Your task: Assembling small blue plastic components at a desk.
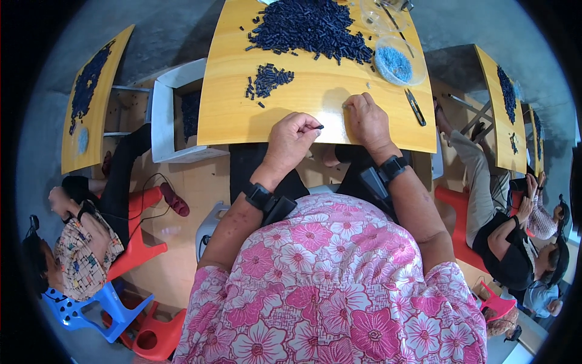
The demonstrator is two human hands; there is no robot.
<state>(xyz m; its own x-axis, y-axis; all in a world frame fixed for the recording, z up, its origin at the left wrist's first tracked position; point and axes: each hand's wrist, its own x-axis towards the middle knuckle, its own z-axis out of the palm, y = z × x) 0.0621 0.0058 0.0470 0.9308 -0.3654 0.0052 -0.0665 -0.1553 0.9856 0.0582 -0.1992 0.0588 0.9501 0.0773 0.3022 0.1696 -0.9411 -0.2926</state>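
Note:
My left hand point(292, 141) is closed at the near edge of the yellow table point(230, 118), with a small black tube-like piece point(320, 127) pinched between thumb and finger. To its right my right hand point(368, 124) rests over the table, its fingers pressed together; what is at its fingertips is too small to name. A small pile of black pieces point(267, 80) lies beyond my left hand. Farther back spreads a large heap of similar black pieces point(309, 27). Right of the heap stands a clear round tub point(418, 71) holding tiny light-blue bits point(394, 64).
Dark thread snips point(415, 108) lie near the table's right edge. Another clear container point(379, 18) with a thin dark stick stands at the back right. A white box point(163, 121) adjoins the table's left side. Other people sit at similar tables on both sides.

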